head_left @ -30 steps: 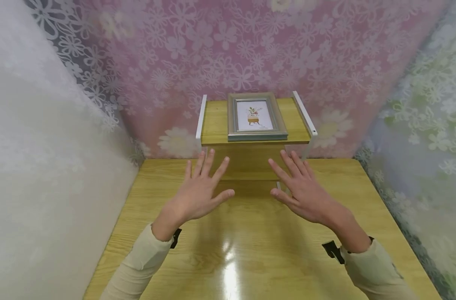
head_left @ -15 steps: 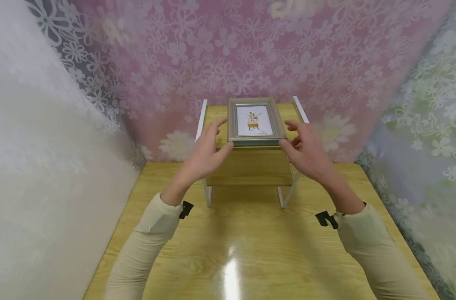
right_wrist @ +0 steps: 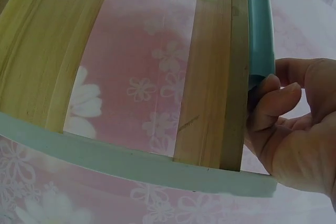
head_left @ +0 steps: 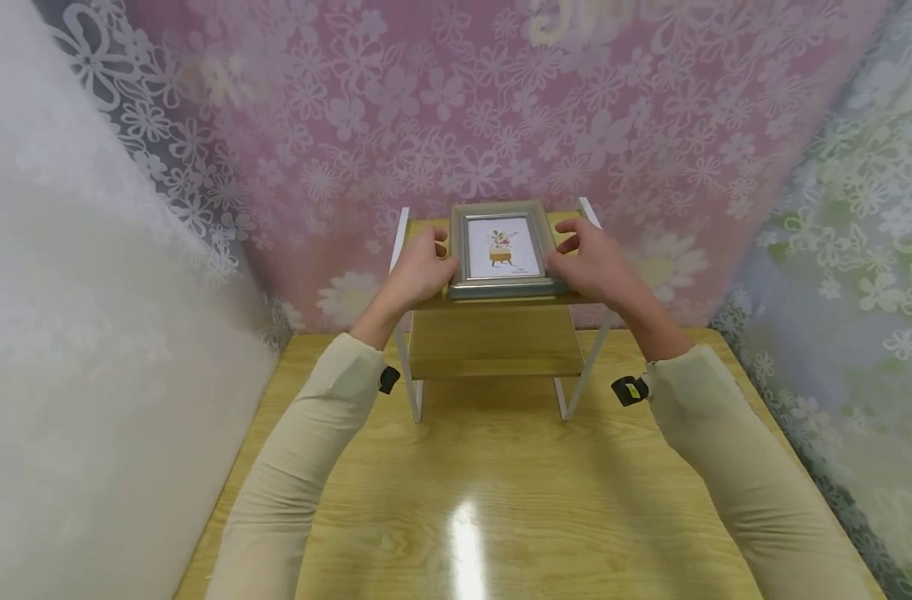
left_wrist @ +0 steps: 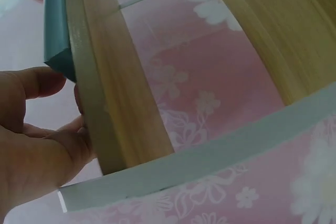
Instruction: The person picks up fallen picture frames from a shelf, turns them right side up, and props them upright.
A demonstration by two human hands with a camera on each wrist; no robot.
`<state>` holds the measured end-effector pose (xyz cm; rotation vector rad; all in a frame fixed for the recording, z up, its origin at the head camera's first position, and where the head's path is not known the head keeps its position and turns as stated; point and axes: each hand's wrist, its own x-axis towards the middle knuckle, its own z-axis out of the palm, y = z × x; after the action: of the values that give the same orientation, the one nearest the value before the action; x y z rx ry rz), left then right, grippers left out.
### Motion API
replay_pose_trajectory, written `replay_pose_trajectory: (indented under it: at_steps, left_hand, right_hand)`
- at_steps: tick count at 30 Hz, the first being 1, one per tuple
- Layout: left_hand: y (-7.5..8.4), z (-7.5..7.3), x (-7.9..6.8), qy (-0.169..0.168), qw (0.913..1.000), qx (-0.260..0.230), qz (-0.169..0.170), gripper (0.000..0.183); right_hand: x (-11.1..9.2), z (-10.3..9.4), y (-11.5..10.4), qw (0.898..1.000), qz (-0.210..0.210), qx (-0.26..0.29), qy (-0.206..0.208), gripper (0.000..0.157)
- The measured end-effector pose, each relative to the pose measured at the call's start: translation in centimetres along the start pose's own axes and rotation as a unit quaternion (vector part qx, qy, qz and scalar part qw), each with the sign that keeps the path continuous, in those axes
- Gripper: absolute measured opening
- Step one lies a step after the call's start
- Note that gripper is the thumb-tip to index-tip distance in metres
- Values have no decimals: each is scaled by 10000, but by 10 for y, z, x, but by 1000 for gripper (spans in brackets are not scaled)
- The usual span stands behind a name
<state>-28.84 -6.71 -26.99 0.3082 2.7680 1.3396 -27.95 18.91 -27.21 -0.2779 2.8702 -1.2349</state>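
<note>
A picture frame point(head_left: 507, 288) with a silvery border and a drawing of a potted plant lies face up on the top board of a small wooden shelf point(head_left: 496, 340). My left hand point(head_left: 423, 271) pinches its left side, fingers bent, thumb at the near left edge. On the opposite side my right hand point(head_left: 597, 263) does the same, its thumb against the right border. From the left wrist, the frame's blue-green side point(left_wrist: 56, 24) shows above the board, fingertips right at its corner. The right wrist view has curled fingers point(right_wrist: 286, 98) at the frame's other corner.
White metal legs point(head_left: 595, 358) carry the shelf on a glossy wooden table point(head_left: 396, 508). Pink flowered wall covering point(head_left: 336, 125) rises close behind it. A pale panel point(head_left: 88, 333) stands on the left, a flowered one point(head_left: 869, 275) on the right.
Both hands, spread with straight fingers in front of the shelf a second ago, have moved forward and up to the frame's sides. Their fingers have bent and now hold it.
</note>
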Motion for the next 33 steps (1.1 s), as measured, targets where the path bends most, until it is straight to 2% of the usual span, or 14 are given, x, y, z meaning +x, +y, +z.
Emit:
replay_pose_trajectory:
  at_steps: [3,6,9,15,19,25,29,33]
  left_hand:
    - [-3,4,4,0,9999,-116,10,52]
    - [-5,10,5,133,9996,-213,161,54]
    - [-5,16,4,388,9986,1,358,56]
    - [-4,20,0,785,9941,199,727,60]
    - [-4,21,-2,1006,9906,131,913,62]
    - [-7,23,-5,1169,9863,-498,1052,62]
    - [-9,23,-6,1308,9778,-1102,1210,61]
    - [-13,25,-10,1450,9670,-1570,1389,59]
  right_hand:
    - [3,-1,0,9998,58,-35,-196,65]
    - [5,0,-1,9990,81,-156,-399,71]
    - [5,1,-1,9986,85,-226,-473,74]
    - [4,8,-1,9996,-54,-93,-259,66]
    - [2,11,-1,9993,-327,107,128,60]
    - [-2,15,-3,9911,-963,328,858,56]
    - [-3,18,-5,9857,-958,747,1171,62]
    - [-4,23,-4,9812,-936,1072,1304,59]
